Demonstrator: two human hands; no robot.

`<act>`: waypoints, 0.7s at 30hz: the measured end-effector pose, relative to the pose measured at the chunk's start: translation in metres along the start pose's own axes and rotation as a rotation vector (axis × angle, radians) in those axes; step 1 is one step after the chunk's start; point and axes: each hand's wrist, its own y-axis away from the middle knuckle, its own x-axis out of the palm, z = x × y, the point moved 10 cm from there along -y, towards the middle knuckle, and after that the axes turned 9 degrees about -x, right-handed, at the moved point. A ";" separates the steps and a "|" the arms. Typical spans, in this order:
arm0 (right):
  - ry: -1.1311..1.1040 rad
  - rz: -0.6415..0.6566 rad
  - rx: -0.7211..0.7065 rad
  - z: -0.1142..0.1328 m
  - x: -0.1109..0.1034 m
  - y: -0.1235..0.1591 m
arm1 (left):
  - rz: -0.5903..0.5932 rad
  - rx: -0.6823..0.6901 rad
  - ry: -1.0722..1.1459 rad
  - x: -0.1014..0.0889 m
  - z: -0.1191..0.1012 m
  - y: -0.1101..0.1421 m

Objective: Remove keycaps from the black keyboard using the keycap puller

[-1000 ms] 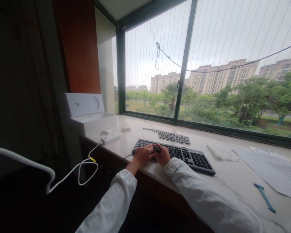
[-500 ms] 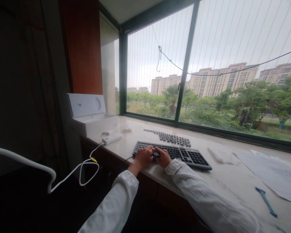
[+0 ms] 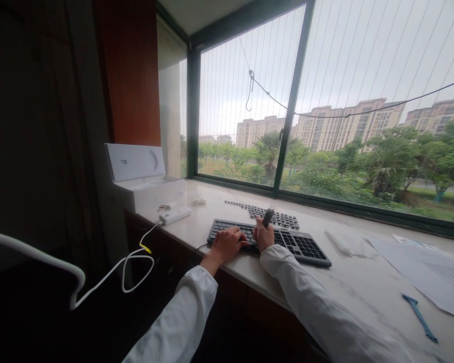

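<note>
Loosely bent left hand (image 3: 226, 245) over keyboard (image 3: 308, 248), right hand (image 3: 264, 237) around black tool (image 3: 268, 217)

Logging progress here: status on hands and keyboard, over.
Left hand on keyboard. Right hand gripping dark handheld object. Loose keycaps beyond keyboard; no obstruction evident.

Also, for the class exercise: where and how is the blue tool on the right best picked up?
Probably pinch the blue tool across the middle of its slim shaft, coming from above and the near side. It lies flat on the counter, narrow between two wider ends, with nothing on top; the paper sheet lies beyond it.
</note>
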 end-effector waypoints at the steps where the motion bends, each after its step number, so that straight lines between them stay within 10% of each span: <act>1: -0.041 -0.027 0.024 -0.003 -0.002 0.000 | 0.008 -0.002 -0.002 0.001 0.000 0.000; 8: -0.035 -0.189 0.026 -0.006 -0.020 0.001 | 0.053 -0.029 -0.048 0.004 0.000 0.000; 16: 0.690 -0.060 -0.321 0.035 0.005 0.016 | 0.100 -0.078 -0.090 0.005 0.002 0.001; 21: 0.769 -0.055 -0.363 0.039 0.006 0.017 | 0.077 -0.049 -0.084 0.006 0.003 0.000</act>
